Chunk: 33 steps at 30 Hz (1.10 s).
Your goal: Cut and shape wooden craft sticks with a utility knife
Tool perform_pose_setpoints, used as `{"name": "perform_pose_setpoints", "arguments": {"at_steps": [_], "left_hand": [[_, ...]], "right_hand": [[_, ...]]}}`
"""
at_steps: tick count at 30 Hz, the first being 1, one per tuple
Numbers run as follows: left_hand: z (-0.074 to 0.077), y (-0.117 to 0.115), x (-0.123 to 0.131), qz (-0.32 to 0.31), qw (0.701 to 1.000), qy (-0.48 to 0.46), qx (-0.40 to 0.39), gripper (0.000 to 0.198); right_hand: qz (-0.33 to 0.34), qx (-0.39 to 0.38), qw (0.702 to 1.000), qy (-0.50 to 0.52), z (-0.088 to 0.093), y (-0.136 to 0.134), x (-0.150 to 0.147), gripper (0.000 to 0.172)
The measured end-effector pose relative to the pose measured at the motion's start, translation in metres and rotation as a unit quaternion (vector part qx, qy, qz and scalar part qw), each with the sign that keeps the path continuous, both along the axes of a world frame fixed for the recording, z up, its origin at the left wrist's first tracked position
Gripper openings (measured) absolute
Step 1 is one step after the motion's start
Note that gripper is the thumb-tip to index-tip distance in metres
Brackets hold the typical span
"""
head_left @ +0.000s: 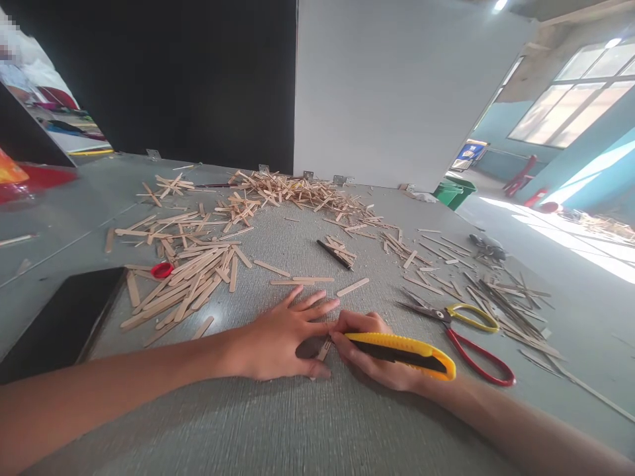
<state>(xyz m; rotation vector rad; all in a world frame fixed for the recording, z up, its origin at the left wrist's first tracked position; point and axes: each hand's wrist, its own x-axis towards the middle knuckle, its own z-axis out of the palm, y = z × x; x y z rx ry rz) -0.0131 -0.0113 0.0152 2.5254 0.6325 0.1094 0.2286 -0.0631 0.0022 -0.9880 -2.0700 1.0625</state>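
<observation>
Left hand point(290, 334): palm down on the desk point(223, 423), fingers spread wide, grasping nothing; thumb and forefinger lie about a small wooden craft stick point(324, 351), which is partly hidden by the hand. Right hand point(368, 368): curled tight round a yellow utility knife point(404, 343), handle pointing back toward the right forearm, front end at the craft stick. Blade too small to make out; contact with the wood cannot be confirmed.

Surroundings, same surface. Just beyond the left fingertips, a few loose sticks point(353, 286) lie apart; farther out, a black pen point(335, 254) with short pieces beside it. Toward the left edge: a fanned pile of sticks point(188, 284) with a red ring-shaped cap point(162, 270) on it, and a black flat device point(59, 324) nearer the near left corner. Right of the knife: scissors point(440, 316), blades slightly parted, one handle yellow, one red; thin wood strips point(520, 317) beyond them. Far edge: a large heap of sticks point(292, 188) before upright black and grey panels point(387, 86).
</observation>
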Motion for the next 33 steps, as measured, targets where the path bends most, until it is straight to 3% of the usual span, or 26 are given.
{"name": "perform_pose_setpoints", "arguments": {"at_steps": [4,10,23,29,33], "left_hand": [[0.004,-0.002,0.001,0.006,1.000,0.013,0.004,0.083],[0.007,-0.005,0.003,0.013,0.999,0.022,0.021,0.075],[0.001,-0.005,0.001,0.008,1.000,0.003,0.016,0.075],[0.010,-0.002,0.001,-0.003,1.000,0.025,-0.013,0.070],[0.016,-0.004,-0.001,-0.009,0.999,0.032,-0.026,0.080]], "right_hand": [[0.055,0.013,0.998,0.008,0.003,0.003,0.002,0.019],[0.099,0.025,0.995,0.018,0.007,0.007,0.006,0.013],[0.015,0.005,1.000,-0.014,0.006,0.005,0.000,0.031],[-0.014,-0.095,0.995,0.018,0.010,0.001,-0.003,0.040],[-0.020,-0.152,0.987,0.049,0.014,-0.007,-0.003,0.041]]}}
